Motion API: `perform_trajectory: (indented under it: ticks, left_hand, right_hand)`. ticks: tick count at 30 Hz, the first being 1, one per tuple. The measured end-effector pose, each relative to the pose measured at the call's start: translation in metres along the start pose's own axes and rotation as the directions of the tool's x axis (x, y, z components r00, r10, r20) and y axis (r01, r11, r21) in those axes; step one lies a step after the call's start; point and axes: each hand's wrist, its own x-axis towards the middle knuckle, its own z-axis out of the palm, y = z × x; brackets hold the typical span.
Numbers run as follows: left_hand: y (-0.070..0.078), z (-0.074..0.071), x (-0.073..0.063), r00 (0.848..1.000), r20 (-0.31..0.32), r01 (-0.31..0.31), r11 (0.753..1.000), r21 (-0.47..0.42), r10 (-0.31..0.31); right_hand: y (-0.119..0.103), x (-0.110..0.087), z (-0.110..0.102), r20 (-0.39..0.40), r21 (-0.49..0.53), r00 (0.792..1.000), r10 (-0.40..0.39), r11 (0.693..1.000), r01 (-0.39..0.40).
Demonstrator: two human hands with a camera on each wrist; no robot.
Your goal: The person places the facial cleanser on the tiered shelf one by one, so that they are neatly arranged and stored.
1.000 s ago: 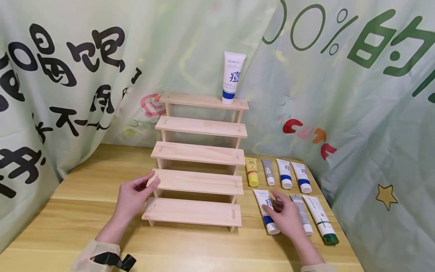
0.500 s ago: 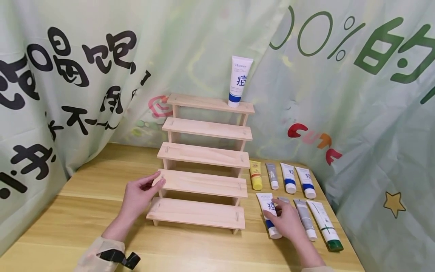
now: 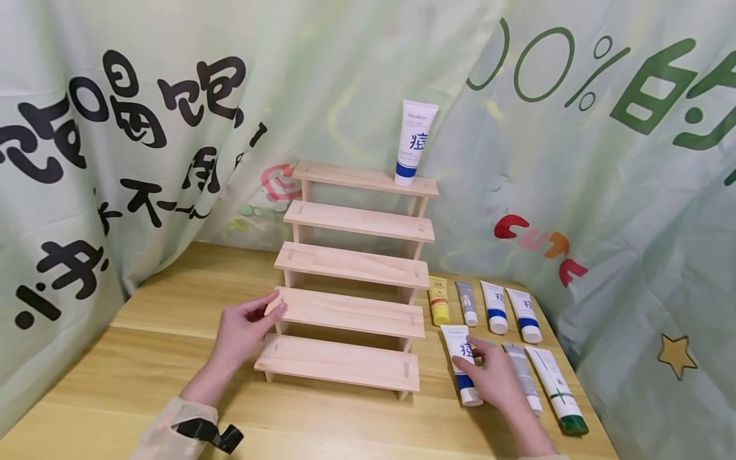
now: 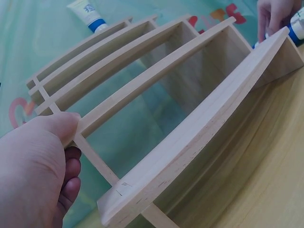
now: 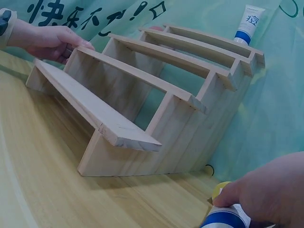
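My left hand (image 3: 247,329) grips the left end of the second step from the bottom of a wooden tiered stand (image 3: 345,310). In the left wrist view its thumb lies over the board's corner, fingers curled below. My right hand (image 3: 497,377) pinches a white tube with a blue band (image 3: 458,342) right of the stand, thumb on one side and fingers on the other. The right wrist view shows the thumb against this tube (image 5: 223,219). A similar white and blue tube (image 3: 415,144) stands cap down at the right of the top step.
Behind the gripped tube lie a yellow tube (image 3: 439,300), a small grey tube (image 3: 466,303) and two white and blue tubes (image 3: 494,306). Right of the hand are a grey tube (image 3: 524,377) and a white tube with a green cap (image 3: 556,390). A printed curtain (image 3: 356,76) hangs behind.
The head view has shifted, so everything sits further right. My right hand has closed from hovering over the white and blue tube to pinching it. The left hand keeps its grip on the stand.
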Motion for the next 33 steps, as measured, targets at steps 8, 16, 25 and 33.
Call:
perform_trajectory:
  ticks: [8, 16, 25, 33]
  left_hand:
    - [0.000, 0.002, 0.000, 1.000, 0.004, 0.006, 1.000, -0.007, -0.006]
    - [0.000, 0.001, 0.000, 1.000, -0.004, 0.010, 1.000, 0.003, -0.010]
    - [0.002, 0.000, -0.001, 0.999, -0.002, 0.032, 0.999, 0.024, -0.032]
    - [0.002, 0.000, -0.001, 0.999, 0.004, 0.040, 0.999, 0.009, -0.040]
  right_hand:
    - [-0.006, -0.006, -0.010, -0.094, 0.070, 0.995, -0.010, 0.997, 0.017]
    - [-0.022, -0.007, -0.020, -0.251, 0.128, 0.968, 0.008, 0.991, 0.025]
    - [-0.039, -0.007, -0.031, -0.407, 0.226, 0.913, 0.017, 0.971, 0.082]
    - [-0.057, -0.002, -0.043, -0.536, 0.294, 0.844, -0.035, 0.929, 0.226]
